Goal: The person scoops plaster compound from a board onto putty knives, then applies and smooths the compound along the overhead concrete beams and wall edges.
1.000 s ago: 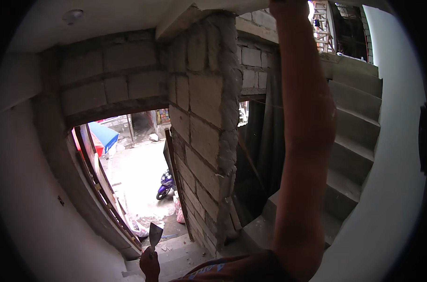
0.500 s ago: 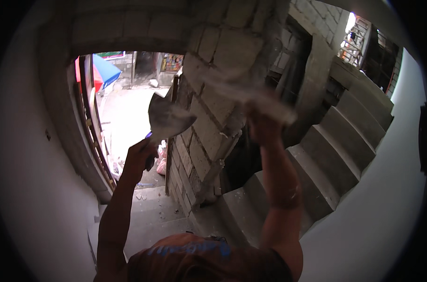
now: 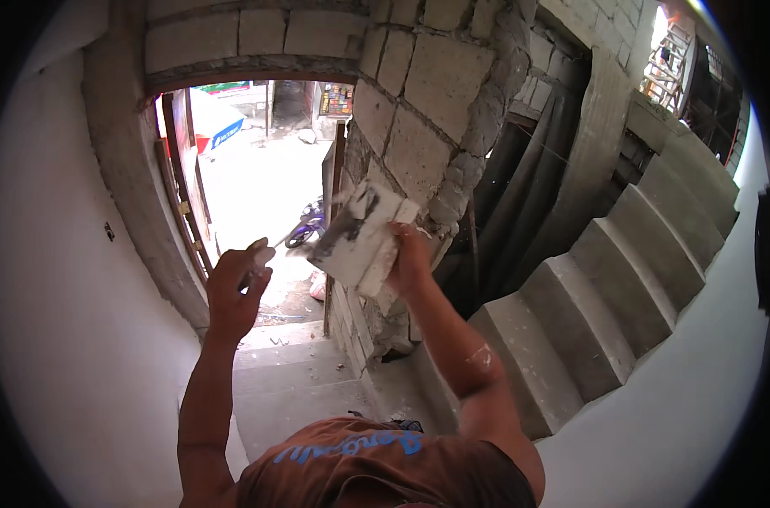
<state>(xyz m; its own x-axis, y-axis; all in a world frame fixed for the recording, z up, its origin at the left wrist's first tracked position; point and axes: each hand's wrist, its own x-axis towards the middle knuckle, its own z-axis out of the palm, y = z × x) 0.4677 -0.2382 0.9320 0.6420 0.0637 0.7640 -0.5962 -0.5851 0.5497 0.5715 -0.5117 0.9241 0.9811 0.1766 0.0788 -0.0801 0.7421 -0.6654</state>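
My left hand (image 3: 237,288) is closed round a putty knife (image 3: 263,254). The knife's blade is turned nearly edge-on, so little of it shows. To the right, my right hand (image 3: 410,258) grips a broad rectangular spatula (image 3: 355,241) by the thick strip along its back edge. White paste coats the spatula's face, with dark bare patches. Its free edge points left toward the putty knife, and a gap shows between the two tools. Both hands are raised in front of my chest, before the doorway and the rough block wall (image 3: 444,85).
Concrete stairs (image 3: 571,313) climb at the right, and lower steps (image 3: 296,372) lead down to the bright doorway. A smooth white wall (image 3: 88,279) is close on the left. Outside are a motorcycle (image 3: 304,227) and an umbrella (image 3: 220,123). Dark pipes (image 3: 520,203) stand behind the broken wall edge.
My right hand has come down and left with the spatula, its coated face now visible. The putty knife in my left hand has turned from broadside to nearly edge-on.
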